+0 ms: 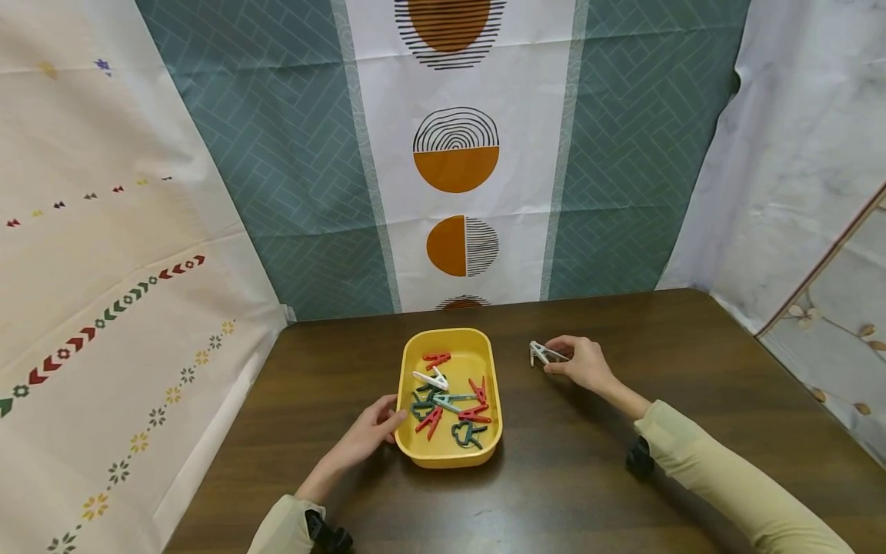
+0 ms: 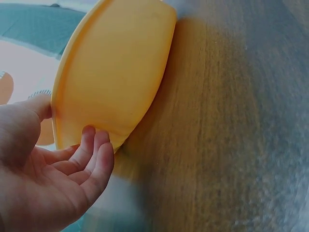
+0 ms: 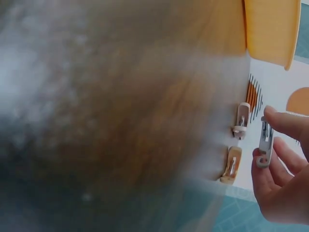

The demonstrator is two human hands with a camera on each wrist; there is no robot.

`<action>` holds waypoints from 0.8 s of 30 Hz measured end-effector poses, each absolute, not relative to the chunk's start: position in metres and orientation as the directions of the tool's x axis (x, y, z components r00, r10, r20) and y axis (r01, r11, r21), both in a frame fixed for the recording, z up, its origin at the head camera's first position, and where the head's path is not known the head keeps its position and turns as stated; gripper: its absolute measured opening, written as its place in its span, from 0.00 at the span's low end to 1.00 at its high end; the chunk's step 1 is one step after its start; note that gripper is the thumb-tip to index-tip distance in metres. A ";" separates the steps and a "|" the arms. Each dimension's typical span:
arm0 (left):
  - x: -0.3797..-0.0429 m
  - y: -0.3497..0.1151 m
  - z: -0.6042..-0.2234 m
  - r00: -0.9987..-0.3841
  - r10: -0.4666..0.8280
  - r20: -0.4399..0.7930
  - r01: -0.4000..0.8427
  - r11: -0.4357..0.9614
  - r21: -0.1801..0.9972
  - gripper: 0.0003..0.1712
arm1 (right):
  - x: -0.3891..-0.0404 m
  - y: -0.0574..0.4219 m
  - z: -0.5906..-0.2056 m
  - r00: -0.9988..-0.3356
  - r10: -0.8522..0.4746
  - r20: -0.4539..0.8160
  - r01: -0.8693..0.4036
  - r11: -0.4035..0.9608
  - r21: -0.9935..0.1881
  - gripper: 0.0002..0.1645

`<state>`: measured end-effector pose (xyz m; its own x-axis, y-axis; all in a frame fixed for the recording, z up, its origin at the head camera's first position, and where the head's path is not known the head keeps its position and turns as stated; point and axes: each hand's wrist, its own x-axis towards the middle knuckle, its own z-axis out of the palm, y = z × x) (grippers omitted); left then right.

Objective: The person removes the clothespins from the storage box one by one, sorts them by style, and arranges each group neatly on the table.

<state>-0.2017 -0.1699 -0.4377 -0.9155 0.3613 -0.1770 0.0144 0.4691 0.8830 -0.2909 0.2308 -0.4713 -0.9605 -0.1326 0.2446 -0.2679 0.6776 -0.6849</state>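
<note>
My left hand grips the left wall of a yellow plastic tray. In the left wrist view its thumb lies at the rim and its curled fingers rest against the outer wall. Inside the tray lie several clothespins: red ones, dark green ones, a white one and a pale green one. To the right of the tray, my right hand pinches a light grey clothespin between thumb and fingers. Beyond it, a whitish clothespin and a tan clothespin stand on the table.
The brown wooden table runs back to a wall hung with a patterned teal and white cloth. A cream cloth hangs at the left and a pale marbled one at the right. Both wrists wear dark straps.
</note>
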 end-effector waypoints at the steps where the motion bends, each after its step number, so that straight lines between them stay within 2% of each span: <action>1: -0.204 -0.171 -0.441 -0.917 0.359 -0.176 0.012 0.466 0.885 0.30 | -0.291 0.232 -0.472 -0.962 -0.125 0.244 -0.262 0.682 -0.683 0.23; 11: -0.216 -0.173 -0.464 -0.942 0.288 -0.172 -0.023 0.458 0.889 0.32 | -0.292 0.244 -0.473 -0.963 -0.047 0.266 -0.215 0.729 -0.650 0.23; 19: -0.212 -0.164 -0.457 -0.968 0.138 -0.210 -0.155 0.328 0.932 0.27 | -0.294 0.253 -0.472 -0.961 0.001 0.276 -0.186 0.738 -0.649 0.23; 24: -0.211 -0.163 -0.457 -0.957 0.141 -0.254 -0.216 0.240 0.947 0.24 | -0.295 0.258 -0.475 -0.962 0.029 0.272 -0.159 0.750 -0.642 0.23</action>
<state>-0.2110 -0.1630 -0.4571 -0.9568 0.1413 -0.2539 -0.2158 0.2398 0.9465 -0.2955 0.2577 -0.4748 -0.9618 0.0289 0.2722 -0.1591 0.7504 -0.6416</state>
